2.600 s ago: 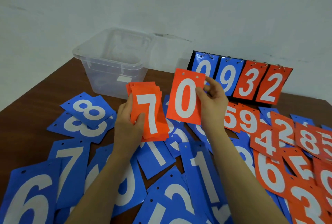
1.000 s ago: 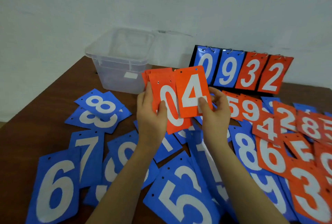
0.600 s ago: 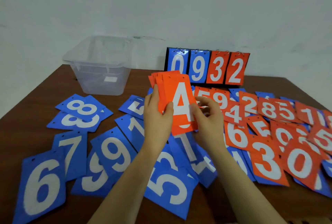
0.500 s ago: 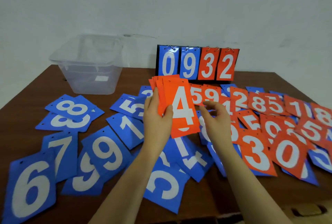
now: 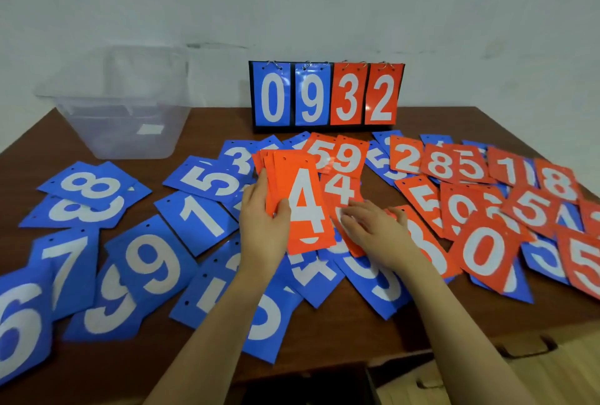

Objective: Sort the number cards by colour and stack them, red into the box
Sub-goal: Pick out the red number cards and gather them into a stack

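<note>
My left hand [image 5: 264,226] grips a fanned stack of red cards [image 5: 300,200] with a 4 on top, held above the table's middle. My right hand [image 5: 373,227] lies flat, fingers straight, on a red card [image 5: 341,192] that shows a 4 on the table just right of the stack. Loose red cards [image 5: 480,248] are spread over the right half of the table. Blue cards [image 5: 152,261] lie scattered over the left half and the front. The clear plastic box [image 5: 126,106] stands at the back left.
A flip scoreboard [image 5: 326,96] showing 0 9 3 2 stands upright at the back centre against the wall. The brown table's front edge [image 5: 324,369] runs below my forearms. A cardboard box [image 5: 535,369] sits below the table at the lower right.
My right hand let go of the stack and dropped down and right onto a red card on the table. The view swung right, and the left hand keeps the stack.
</note>
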Demonstrator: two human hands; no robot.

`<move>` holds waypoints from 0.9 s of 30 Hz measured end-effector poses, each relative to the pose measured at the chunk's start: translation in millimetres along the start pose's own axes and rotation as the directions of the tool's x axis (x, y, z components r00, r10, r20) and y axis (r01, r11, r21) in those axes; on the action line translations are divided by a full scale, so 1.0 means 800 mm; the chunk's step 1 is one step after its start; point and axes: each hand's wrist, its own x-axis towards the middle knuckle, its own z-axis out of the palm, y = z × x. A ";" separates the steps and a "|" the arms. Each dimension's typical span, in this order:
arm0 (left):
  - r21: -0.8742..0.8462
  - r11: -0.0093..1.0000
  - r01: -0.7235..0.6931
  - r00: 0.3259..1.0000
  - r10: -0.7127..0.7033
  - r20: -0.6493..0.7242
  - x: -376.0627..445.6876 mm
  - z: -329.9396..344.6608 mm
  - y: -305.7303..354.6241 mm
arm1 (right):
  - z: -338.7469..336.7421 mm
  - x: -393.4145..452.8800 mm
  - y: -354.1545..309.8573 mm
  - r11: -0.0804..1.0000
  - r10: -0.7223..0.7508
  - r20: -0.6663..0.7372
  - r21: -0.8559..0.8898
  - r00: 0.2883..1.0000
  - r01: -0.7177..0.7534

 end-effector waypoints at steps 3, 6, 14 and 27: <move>0.022 1.000 0.020 0.999 -0.020 -0.028 -0.004 -0.009 -0.010 | 0.002 -0.004 -0.013 0.999 -0.032 -0.090 0.032 0.995 0.035; 0.008 1.000 0.003 0.998 -0.002 -0.065 -0.008 -0.013 -0.015 | 0.007 0.015 -0.021 0.983 0.171 -0.223 0.100 0.960 -0.152; -0.015 1.000 -0.012 0.997 0.011 -0.073 0.011 -0.005 -0.016 | 0.012 0.066 -0.040 0.869 0.493 -0.172 0.145 0.853 -0.473; 0.055 0.998 -0.016 0.998 0.019 -0.058 0.001 -0.006 0.010 | -0.031 0.022 -0.042 0.648 0.466 -0.495 0.755 0.733 0.097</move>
